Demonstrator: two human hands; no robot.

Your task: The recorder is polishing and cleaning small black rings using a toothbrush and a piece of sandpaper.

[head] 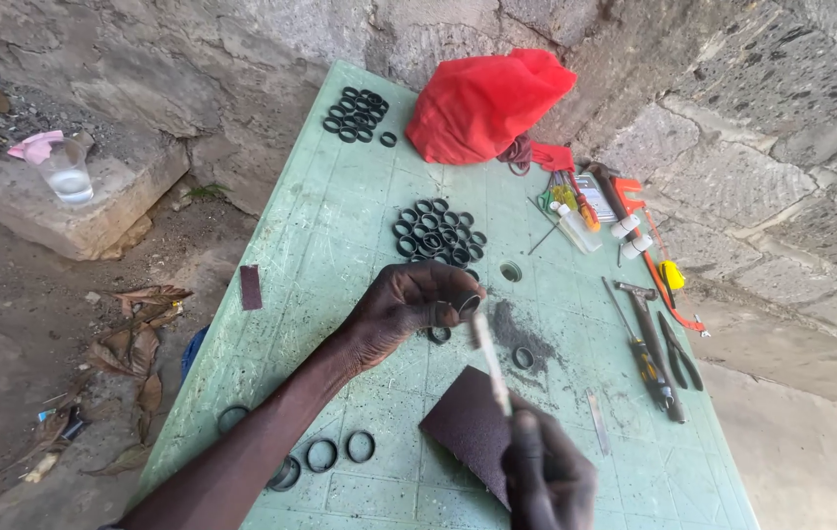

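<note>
Rough stone walls stand behind a green table (340, 226) that sits on dusty ground. On the table the left hand (409, 304) is curled shut around a small dark ring (468, 304), pinching it at the fingertips just above the table top. The right hand (546, 476) is low in the picture, closed around a thin pale stick (490, 358) that points up at the ring and almost touches it. Under the right hand lies a dark brown sheet of sandpaper (463, 422). A patch of black dust (517, 329) is on the table just beside the ring. More black rings lie in a pile (438, 234) in the middle of the table, and another pile (355, 113) sits at the far end. Three rings (322, 455) lie near the left arm. A red bag (482, 103) rests against the wall. Pliers (679, 351), a hammer (649, 339) and a screwdriver (585, 208) lie along the right side. A clear plastic cup (67, 169) stands on a stone block, well apart from the table.
</note>
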